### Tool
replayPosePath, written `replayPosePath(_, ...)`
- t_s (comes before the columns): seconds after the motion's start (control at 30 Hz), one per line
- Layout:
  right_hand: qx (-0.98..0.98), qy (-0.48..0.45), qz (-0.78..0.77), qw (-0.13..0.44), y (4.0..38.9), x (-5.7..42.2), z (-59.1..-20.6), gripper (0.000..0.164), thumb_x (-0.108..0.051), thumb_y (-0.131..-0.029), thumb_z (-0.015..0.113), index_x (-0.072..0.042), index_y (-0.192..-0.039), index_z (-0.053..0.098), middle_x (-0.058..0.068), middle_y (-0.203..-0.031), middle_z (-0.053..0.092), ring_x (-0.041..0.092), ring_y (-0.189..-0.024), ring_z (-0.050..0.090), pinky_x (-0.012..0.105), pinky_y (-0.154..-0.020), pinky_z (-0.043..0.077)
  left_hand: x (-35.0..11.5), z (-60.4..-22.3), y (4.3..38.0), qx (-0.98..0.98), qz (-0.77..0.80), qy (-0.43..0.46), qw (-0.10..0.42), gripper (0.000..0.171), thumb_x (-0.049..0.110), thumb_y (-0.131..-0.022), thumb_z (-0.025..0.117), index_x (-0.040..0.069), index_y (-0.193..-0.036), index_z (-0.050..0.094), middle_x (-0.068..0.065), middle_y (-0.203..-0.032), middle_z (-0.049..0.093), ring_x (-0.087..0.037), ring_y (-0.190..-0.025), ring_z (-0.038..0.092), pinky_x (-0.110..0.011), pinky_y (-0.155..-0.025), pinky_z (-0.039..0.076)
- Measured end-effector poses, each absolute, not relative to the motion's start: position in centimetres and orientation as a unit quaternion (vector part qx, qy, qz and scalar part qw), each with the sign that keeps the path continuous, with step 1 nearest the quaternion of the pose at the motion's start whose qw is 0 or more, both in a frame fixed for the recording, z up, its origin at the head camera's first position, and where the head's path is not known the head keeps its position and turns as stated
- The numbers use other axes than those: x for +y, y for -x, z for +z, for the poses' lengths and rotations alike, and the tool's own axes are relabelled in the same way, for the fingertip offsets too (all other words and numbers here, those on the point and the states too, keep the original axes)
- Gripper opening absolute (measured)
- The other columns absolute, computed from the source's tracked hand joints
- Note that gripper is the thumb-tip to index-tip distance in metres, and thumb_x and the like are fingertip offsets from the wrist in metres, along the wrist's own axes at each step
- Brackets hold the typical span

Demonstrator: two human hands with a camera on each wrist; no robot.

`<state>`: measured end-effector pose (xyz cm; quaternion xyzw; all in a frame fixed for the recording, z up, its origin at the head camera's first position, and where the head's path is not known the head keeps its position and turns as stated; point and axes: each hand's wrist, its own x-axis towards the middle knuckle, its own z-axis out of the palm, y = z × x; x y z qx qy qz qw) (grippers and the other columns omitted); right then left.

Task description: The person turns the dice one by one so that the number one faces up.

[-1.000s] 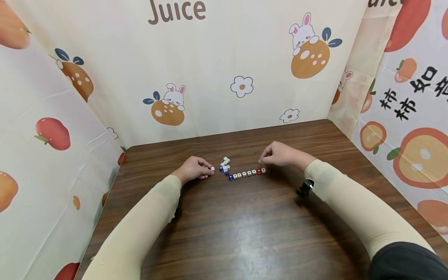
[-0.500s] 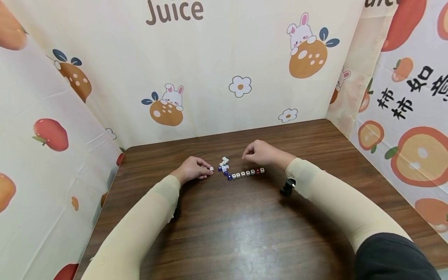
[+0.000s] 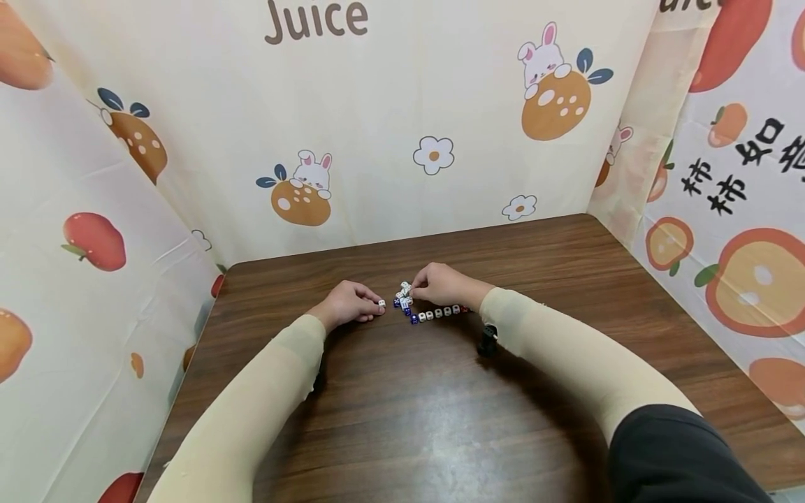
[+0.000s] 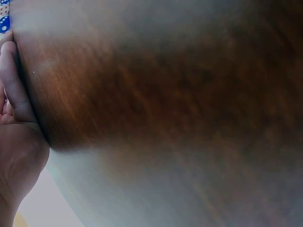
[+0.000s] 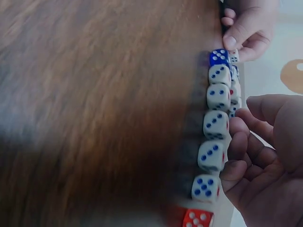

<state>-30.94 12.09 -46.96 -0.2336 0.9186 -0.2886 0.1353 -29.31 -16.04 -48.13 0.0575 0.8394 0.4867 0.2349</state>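
My left hand [image 3: 348, 304] rests at the table's left and pinches a white die [image 3: 381, 303] between thumb and fingertips. Just right of it lies a loose cluster of white and blue dice [image 3: 404, 294]. My right hand [image 3: 445, 283] reaches over from the right, fingertips at the cluster's right edge. In the right wrist view, its thumb and forefinger [image 5: 242, 115] stand slightly apart close by the dice, other fingers curled. A row of dice runs below it: a blue die [image 3: 414, 318] at the left end, several white dice [image 3: 438, 314], then a red die [image 5: 198, 218]. The row's right end is hidden by the right wrist.
The brown wooden table [image 3: 390, 405] spreads toward me. A patterned cloth wall [image 3: 377, 126] rises behind its far edge, with more printed cloth at both sides. The row of dice sits close below the right forearm.
My right hand has moved left from above the row's right end to the cluster, its wrist now covering that end. The left hand has stayed in place with its die.
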Motion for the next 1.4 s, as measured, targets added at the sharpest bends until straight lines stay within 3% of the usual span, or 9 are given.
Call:
replayPosePath(0.27, 0.922, 0.239, -0.271, 0.139, 31.2, 11.4, -47.5, 0.02, -0.024, -0.11, 0.073, -0.015, -0.109, 0.091, 0.001, -0.115, 0.087, 0.014, -0.109, 0.076, 0.039, -0.104, 0.063, -16.1, -48.2, 29.5, 0.839, 0.488, -0.057, 0.235, 0.018, 0.012, -0.098, 0.091, 0.003, -0.113, 0.087, -0.001, -0.094, 0.085, -0.005, -0.073, 0.071, -0.02, -0.068, 0.064)
replayPosePath(0.57, 0.927, 0.222, -0.267, 0.143, 31.0, 11.7, -47.5, 0.026, -0.023, -0.11, 0.072, -0.016, -0.088, 0.084, -0.003, -0.093, 0.081, 0.011, -0.082, 0.065, 0.031, -0.085, 0.057, -16.1, -48.4, 29.5, 0.842, 0.483, -0.058, 0.232, 0.019, 0.013, -0.098, 0.091, 0.003, -0.113, 0.087, -0.001, -0.094, 0.085, -0.004, -0.073, 0.071, -0.02, -0.068, 0.063)
replayPosePath(0.77, 0.926, 0.209, -0.269, 0.165, 31.0, 12.4, -47.4, 0.034, -0.021, -0.112, 0.067, -0.016, -0.079, 0.073, -0.006, -0.072, 0.062, 0.009, -0.064, 0.05, 0.029, -0.074, 0.049, -16.1, -48.3, 29.4, 0.842, 0.482, -0.059, 0.234, 0.018, 0.013, -0.098, 0.091, 0.003, -0.113, 0.087, -0.001, -0.094, 0.085, -0.004, -0.073, 0.071, -0.02, -0.068, 0.063)
replayPosePath(0.87, 0.927, 0.202, -0.266, 0.169, 31.0, 12.8, -47.2, 0.036, -0.021, -0.112, 0.066, -0.017, -0.076, 0.068, -0.006, -0.068, 0.055, 0.01, -0.062, 0.047, 0.029, -0.072, 0.047, -16.2, -48.3, 29.4, 0.843, 0.481, -0.06, 0.233, 0.019, 0.014, -0.098, 0.091, 0.003, -0.113, 0.087, -0.001, -0.094, 0.085, -0.004, -0.074, 0.07, -0.02, -0.068, 0.063)
replayPosePath(1.07, 0.93, 0.197, -0.257, 0.171, 31.0, 13.7, -46.8, 0.035, -0.018, -0.11, 0.066, -0.018, -0.074, 0.065, -0.006, -0.069, 0.057, 0.011, -0.065, 0.051, 0.031, -0.075, 0.049, -16.2, -48.3, 29.4, 0.841, 0.483, -0.06, 0.234, 0.022, 0.013, -0.098, 0.091, 0.002, -0.115, 0.086, -0.002, -0.095, 0.085, -0.004, -0.074, 0.071, -0.019, -0.068, 0.063)
replayPosePath(1.23, 0.932, 0.198, -0.258, 0.159, 31.2, 14.3, -46.9, 0.026, -0.017, -0.109, 0.064, -0.014, -0.087, 0.077, -0.001, -0.08, 0.07, 0.013, -0.074, 0.059, 0.033, -0.082, 0.053, -16.2, -48.2, 29.4, 0.84, 0.485, -0.059, 0.236, 0.021, 0.012, -0.098, 0.091, 0.002, -0.115, 0.086, -0.001, -0.095, 0.084, -0.004, -0.074, 0.071, -0.019, -0.069, 0.063)
replayPosePath(1.4, 0.92, 0.226, -0.278, 0.156, 31.4, 14.6, -46.7, 0.024, -0.016, -0.106, 0.07, -0.012, -0.123, 0.087, 0.003, -0.105, 0.083, 0.014, -0.089, 0.067, 0.032, -0.086, 0.057, -16.1, -48.3, 29.4, 0.841, 0.483, -0.059, 0.236, 0.02, 0.013, -0.097, 0.091, 0.003, -0.114, 0.087, -0.001, -0.095, 0.085, -0.004, -0.073, 0.071, -0.02, -0.068, 0.063)
